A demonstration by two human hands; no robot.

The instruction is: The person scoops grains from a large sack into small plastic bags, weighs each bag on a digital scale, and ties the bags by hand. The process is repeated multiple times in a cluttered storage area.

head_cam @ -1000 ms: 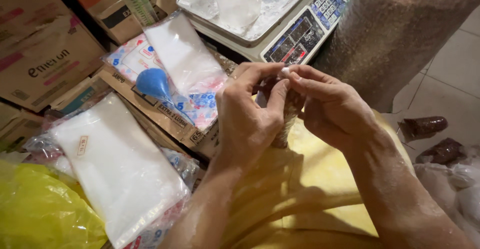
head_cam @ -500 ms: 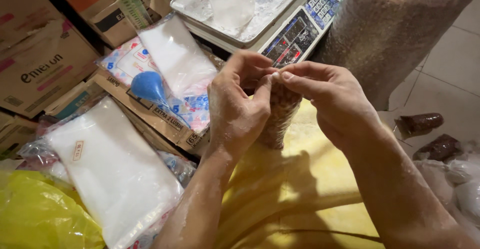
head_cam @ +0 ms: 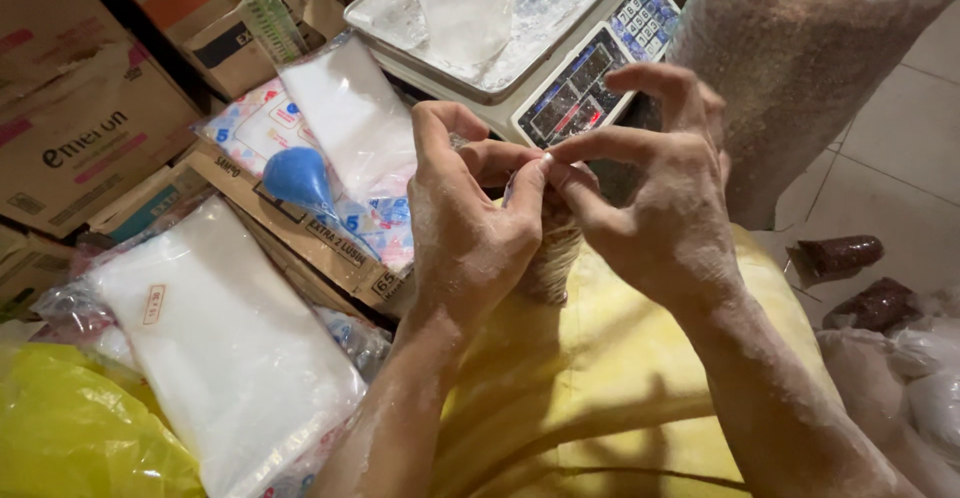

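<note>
My left hand point(head_cam: 470, 243) and my right hand point(head_cam: 665, 223) meet in front of me, both dusted with white powder. Between them stands a small clear plastic bag point(head_cam: 552, 263) of brownish grains, resting on my yellow-clad lap point(head_cam: 600, 378). The left hand wraps the bag's neck. Thumb and forefinger of the right hand pinch the twisted top, and its other fingers are raised and spread. Most of the bag is hidden by my hands.
A digital scale point(head_cam: 585, 73) stands just beyond my hands, with a clear bag point(head_cam: 465, 3) on its tray. Flat packs of white powder point(head_cam: 225, 343) and a blue scoop point(head_cam: 298, 178) lie at the left among cardboard boxes point(head_cam: 80, 128). A tall sack point(head_cam: 810, 68) stands at the right.
My right hand has opened its outer fingers and lifted them while still pinching the bag's top. Both hands keep their hold on the bag.
</note>
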